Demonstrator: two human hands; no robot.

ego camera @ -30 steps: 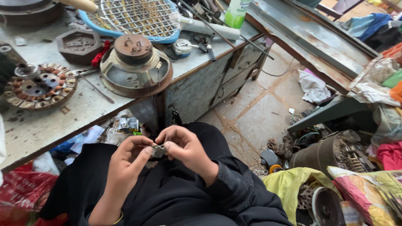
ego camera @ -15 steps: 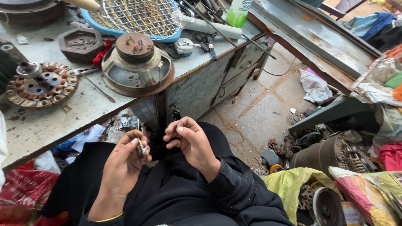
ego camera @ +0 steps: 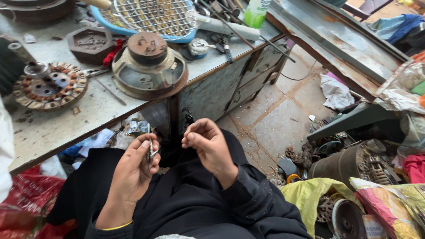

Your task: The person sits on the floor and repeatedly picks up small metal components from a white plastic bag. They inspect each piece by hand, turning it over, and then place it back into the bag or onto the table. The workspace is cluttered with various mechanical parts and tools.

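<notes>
Over the lap, below the surface (ego camera: 53, 128) edge, a small metal part (ego camera: 152, 152) is pinched in the fingers (ego camera: 146, 144) of the left hand (ego camera: 135, 166). The right hand (ego camera: 208, 144) is held just beside it at 3 o'clock, apart from the part, its fingers curled closed on nothing visible. At 12 o'clock from the hands a rusty motor housing (ego camera: 149, 66) is set on the surface, with a wound stator (ego camera: 48, 86) at 10 o'clock.
</notes>
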